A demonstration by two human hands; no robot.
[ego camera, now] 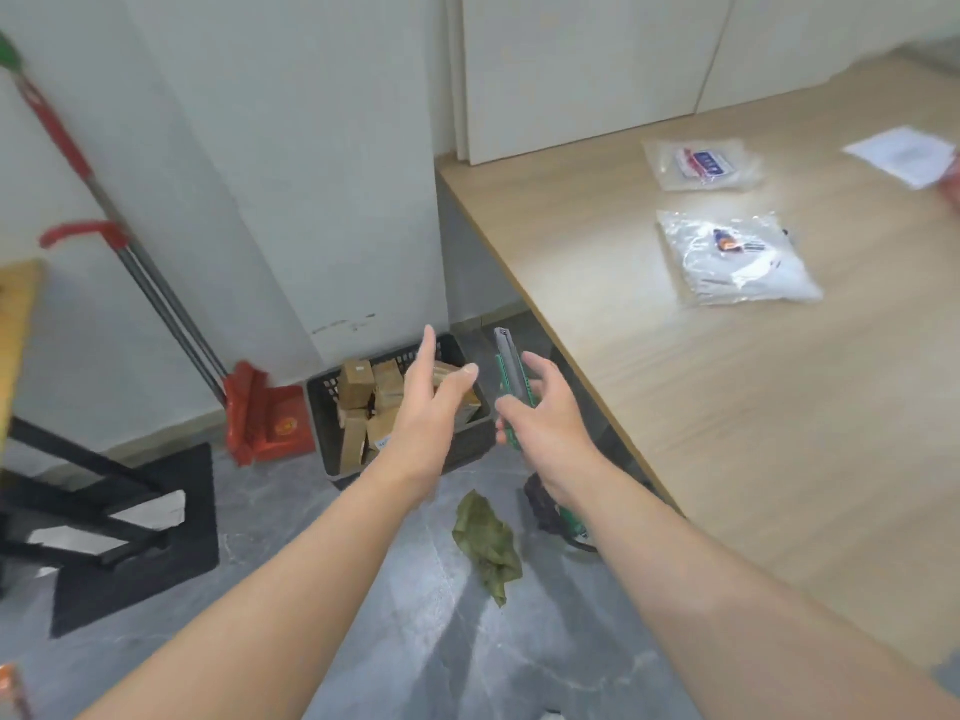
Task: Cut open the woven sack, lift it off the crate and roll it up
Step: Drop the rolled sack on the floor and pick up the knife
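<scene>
Grey veined floor (415, 641), white wall (311, 174), light wooden desk (727, 407) along the right side.

- Black plastic crate (324, 423) stands on the floor against the foot of the wall, near the desk's corner. It is uncovered and holds several brown parcels (357, 383), packed at uneven angles.
- Green sack (488, 548) lies crumpled on the floor just in front of the crate, apart from it and not rolled. The weave is too blurred to make out.
- Left hand (431, 407): fingers straight and spread, thumb out, nothing in it. In view it overlaps the crate's near right corner; contact cannot be judged.
- Right hand (545, 428): thumb and fingers wrapped loosely round a green-and-grey utility knife (511, 376), forefinger lifted, with the knife's grey end pointing up and away. Whether the blade is out cannot be told.
- Hands are close together but not touching.

Surroundings: a red broom (57, 132) and a red dustpan (265, 413) lean at the wall left of the crate. A black mat (171, 553) lies at far left. Two clear plastic bags (737, 257) and a white sheet of paper (898, 153) lie on the desk.
</scene>
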